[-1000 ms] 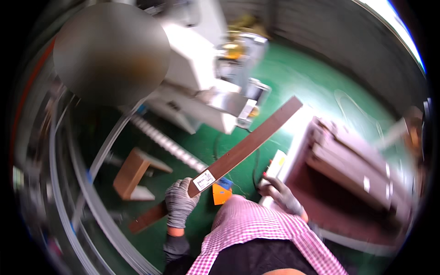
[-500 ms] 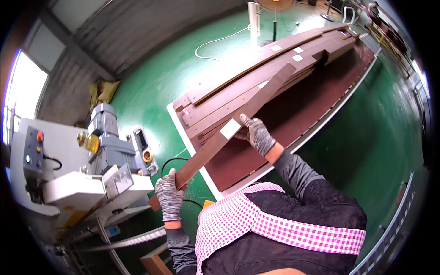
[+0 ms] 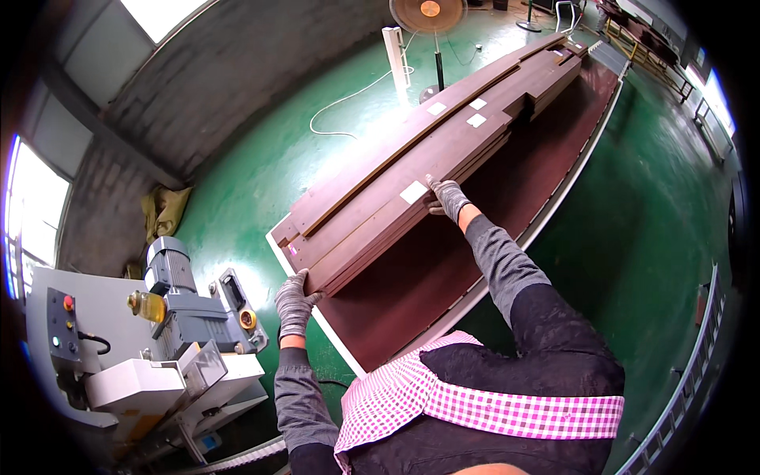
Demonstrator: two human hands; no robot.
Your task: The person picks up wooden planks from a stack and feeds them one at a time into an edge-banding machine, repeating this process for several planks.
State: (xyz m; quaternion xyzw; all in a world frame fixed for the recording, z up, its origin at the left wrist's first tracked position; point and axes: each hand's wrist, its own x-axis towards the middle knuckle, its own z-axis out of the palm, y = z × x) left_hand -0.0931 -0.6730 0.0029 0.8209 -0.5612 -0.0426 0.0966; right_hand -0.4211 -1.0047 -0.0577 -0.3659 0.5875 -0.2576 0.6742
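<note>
A long brown board [image 3: 372, 212] with a white label [image 3: 412, 191] lies on top of a stack of similar boards. My left hand [image 3: 294, 304], in a grey striped glove, grips the near left end of this board, fingers over the end and thumb at its side. Along the board's right edge, close to the label, my right hand [image 3: 449, 198] has the edge between its gloved fingers and thumb. The undersides of both grips are partly hidden. More brown boards [image 3: 372, 166], some labelled, lie alongside on the pallet-like platform [image 3: 380, 309] with a dark red top and pale rim.
At the left stands a grey machine with a motor [image 3: 170, 265] and a button panel [image 3: 62, 324]. A fan [image 3: 428, 11] and a white post [image 3: 396, 57] stand beyond the boards, with a white cable [image 3: 321, 115] on the green floor. A metal ladder-like frame [image 3: 681, 388] lies at right.
The labelled board has come down from a slant above the stack and now lies in line with it. Both hands moved with it, and the view has shifted slightly.
</note>
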